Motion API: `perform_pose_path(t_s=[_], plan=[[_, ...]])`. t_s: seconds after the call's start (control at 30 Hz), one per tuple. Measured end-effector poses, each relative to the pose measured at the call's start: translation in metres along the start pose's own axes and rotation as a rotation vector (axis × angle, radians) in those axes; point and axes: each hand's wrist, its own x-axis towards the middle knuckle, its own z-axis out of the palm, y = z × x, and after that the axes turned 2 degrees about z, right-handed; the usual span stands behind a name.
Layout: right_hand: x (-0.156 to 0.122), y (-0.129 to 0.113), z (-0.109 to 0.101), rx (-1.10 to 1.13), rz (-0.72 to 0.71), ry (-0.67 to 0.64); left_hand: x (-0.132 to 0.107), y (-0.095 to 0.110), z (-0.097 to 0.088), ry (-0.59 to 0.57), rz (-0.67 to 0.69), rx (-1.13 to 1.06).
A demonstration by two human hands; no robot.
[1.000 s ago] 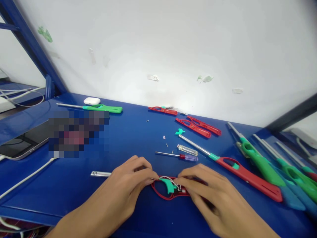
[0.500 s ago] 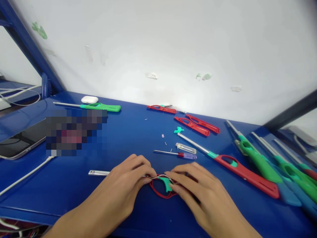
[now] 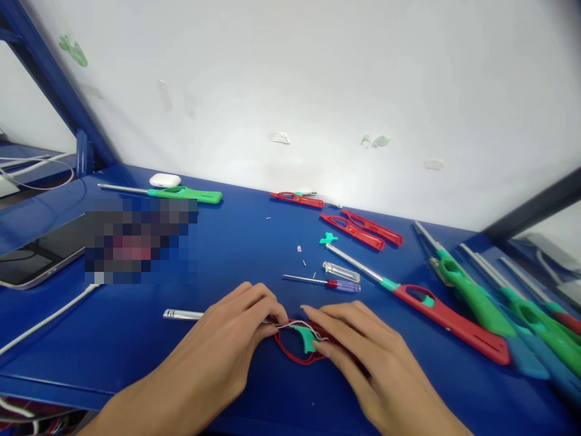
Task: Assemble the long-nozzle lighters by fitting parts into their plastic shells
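Between my hands lies a gas lighter's red handle shell (image 3: 293,358), with a green trigger (image 3: 308,340) set in its oval opening and thin pale wires (image 3: 297,324) across the top. My left hand (image 3: 240,330) is closed, finger and thumb pinching the shell's front end beside the wires. From under that hand a silver lighter tube (image 3: 184,315) sticks out to the left. My right hand (image 3: 363,345) curls over the shell's rear part, thumb tip by the trigger and index finger raised a little above the wires. The rear part of the shell is hidden beneath it.
Beyond my hands lie a screwdriver (image 3: 342,285), a clear lighter body (image 3: 341,271), a loose green trigger (image 3: 328,238) and red shell halves (image 3: 354,230). A red lighter (image 3: 454,324) and several green and blue ones stand right. A phone (image 3: 45,251) and white cable (image 3: 54,316) lie left.
My right index finger has lifted slightly off the wires, and the wires now show more, bowed up over the trigger. My left hand keeps its pinch.
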Motion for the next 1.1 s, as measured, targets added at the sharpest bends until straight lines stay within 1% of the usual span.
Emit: perform_pose_path(t_s=[0.13, 0.2, 0.33, 0.43, 0.53, 0.6, 0.8, 0.9, 1.03, 1.1], plan=[[0.003, -0.004, -0.003, 0.038, 0.037, -0.124, 0.000, 0.000, 0.000, 0.002, 0.005, 0.005], [0.006, -0.006, -0.005, 0.067, 0.056, -0.152, 0.000, 0.000, -0.001, 0.007, 0.007, 0.007], [0.007, -0.008, -0.006, 0.112, 0.060, -0.141, 0.001, 0.001, 0.000, 0.006, 0.017, 0.008], [0.006, -0.006, -0.005, 0.159, 0.055, -0.105, 0.002, 0.001, 0.000, 0.006, 0.017, 0.015], [0.005, -0.006, -0.005, 0.174, 0.021, -0.068, 0.002, 0.001, -0.001, -0.003, 0.030, 0.024], [0.003, -0.005, -0.006, 0.133, -0.008, -0.060, 0.002, 0.001, -0.002, -0.008, 0.040, 0.032], [-0.004, -0.005, -0.005, -0.090, -0.064, -0.052, 0.000, 0.002, -0.004, -0.010, 0.058, 0.041], [-0.005, -0.006, -0.004, -0.135, -0.070, -0.036, -0.001, 0.001, -0.004, -0.006, 0.066, 0.037], [-0.006, -0.004, -0.002, -0.204, -0.082, 0.021, -0.003, 0.000, -0.004, -0.002, 0.080, 0.044], [-0.005, -0.003, -0.002, -0.255, -0.082, 0.025, -0.005, 0.001, -0.004, -0.012, 0.088, 0.058]])
